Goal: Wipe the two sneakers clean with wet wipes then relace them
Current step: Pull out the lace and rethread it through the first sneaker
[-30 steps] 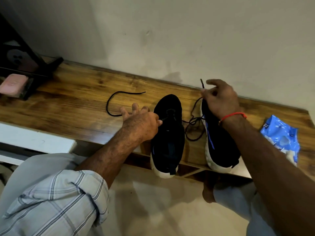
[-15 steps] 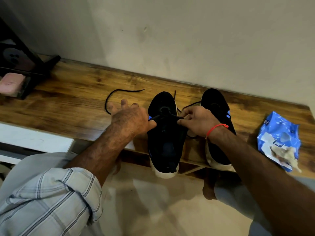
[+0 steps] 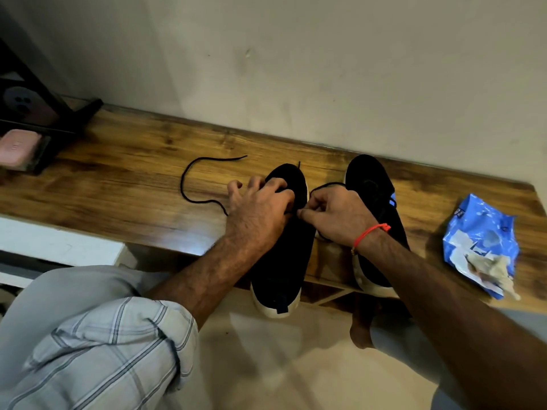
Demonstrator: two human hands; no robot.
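Note:
Two black sneakers with white soles stand side by side on the wooden bench (image 3: 118, 196), heels hanging over its front edge. My left hand (image 3: 257, 211) rests on top of the left sneaker (image 3: 284, 261), fingers curled at its lace holes. My right hand (image 3: 334, 214) pinches a black lace at that sneaker's right side. A loop of lace runs from my right hand toward the right sneaker (image 3: 373, 184). A loose stretch of black lace (image 3: 192, 184) lies on the bench to the left.
A crumpled blue wet-wipe pack (image 3: 479, 232) with a used wipe (image 3: 491, 270) lies at the bench's right end. A black stand (image 3: 38, 119) with a pink box (image 3: 17, 146) sits at the far left. The wall runs close behind the bench.
My right hand came from the right sneaker across to the left sneaker and now pinches the lace there. My left hand moved up onto the left sneaker's top.

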